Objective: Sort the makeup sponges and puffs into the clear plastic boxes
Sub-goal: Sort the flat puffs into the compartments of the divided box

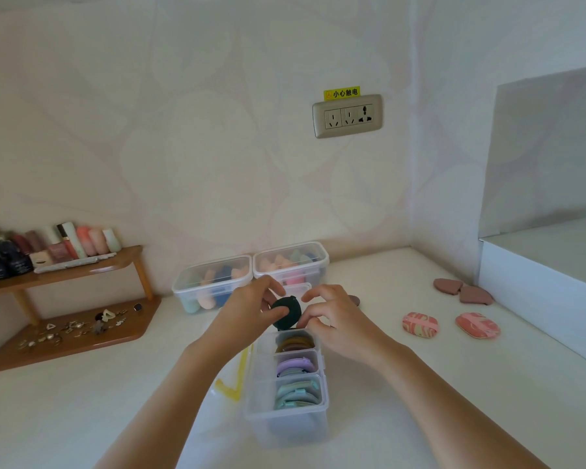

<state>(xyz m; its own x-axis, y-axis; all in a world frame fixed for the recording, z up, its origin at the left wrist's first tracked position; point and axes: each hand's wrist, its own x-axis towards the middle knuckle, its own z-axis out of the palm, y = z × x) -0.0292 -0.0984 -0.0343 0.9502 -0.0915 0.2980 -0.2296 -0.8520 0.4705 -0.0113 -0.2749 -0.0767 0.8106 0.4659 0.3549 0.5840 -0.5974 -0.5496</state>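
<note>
Now the left hand point(251, 308) and right hand point(332, 316) hold a dark green puff point(286, 313) under a yellow sticker point(341, 93) reading "小心触电".

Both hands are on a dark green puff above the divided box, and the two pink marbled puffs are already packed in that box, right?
Not quite. The head view shows the two pink marbled puffs still loose on the table, right of the divided box. The left hand and right hand do hold the dark green puff.

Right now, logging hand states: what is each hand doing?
Left hand: closed on the dark green puff.
Right hand: fingers curled at the puff's edge; grip cannot be told.
</note>
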